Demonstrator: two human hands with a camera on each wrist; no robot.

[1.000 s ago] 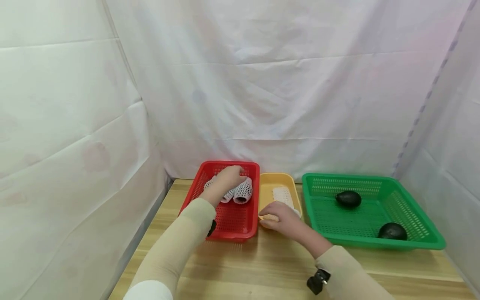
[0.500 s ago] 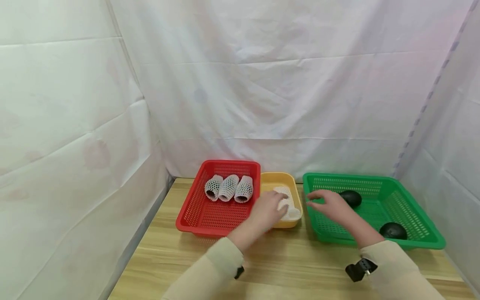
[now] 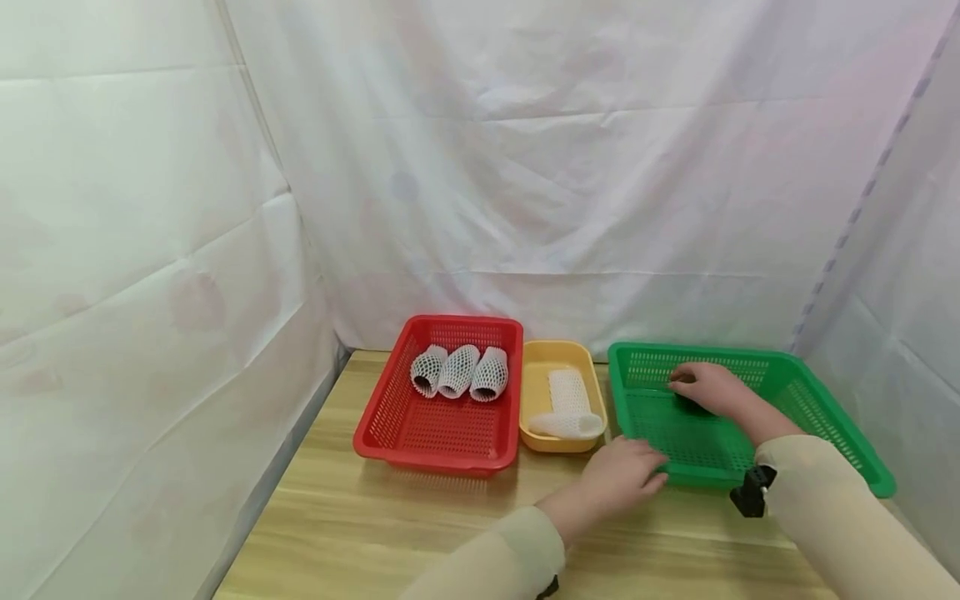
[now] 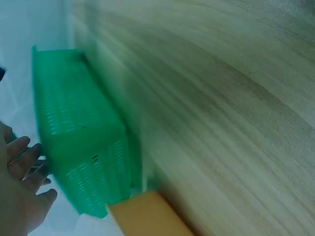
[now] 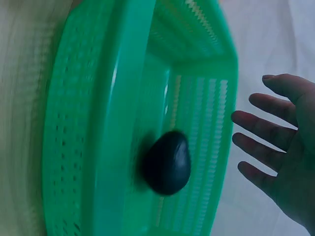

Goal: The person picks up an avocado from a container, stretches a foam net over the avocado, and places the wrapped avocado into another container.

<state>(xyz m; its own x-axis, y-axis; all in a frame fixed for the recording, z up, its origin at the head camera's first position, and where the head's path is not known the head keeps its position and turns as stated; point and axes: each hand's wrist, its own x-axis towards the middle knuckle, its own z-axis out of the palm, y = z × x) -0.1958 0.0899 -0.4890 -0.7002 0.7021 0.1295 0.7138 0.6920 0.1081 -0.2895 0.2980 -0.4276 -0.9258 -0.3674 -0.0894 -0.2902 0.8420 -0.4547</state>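
Fruit (image 5: 167, 164) lies in the green basket (image 3: 652, 417); left fingers (image 4: 25, 160) and right fingers (image 5: 266, 129) extend, holding nothing.

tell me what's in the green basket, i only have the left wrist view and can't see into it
Observer: At least one dark, egg-shaped fruit lies in the green basket, as the right wrist view shows.
Operator: ok and how is the right hand held
Observer: In the right wrist view its fingers are spread and nearly straight.
Operator: got it, i see a bit of the yellow tray but not inside, what's in there
Observer: White net sleeves, with one lying crosswise at the near end in the head view.
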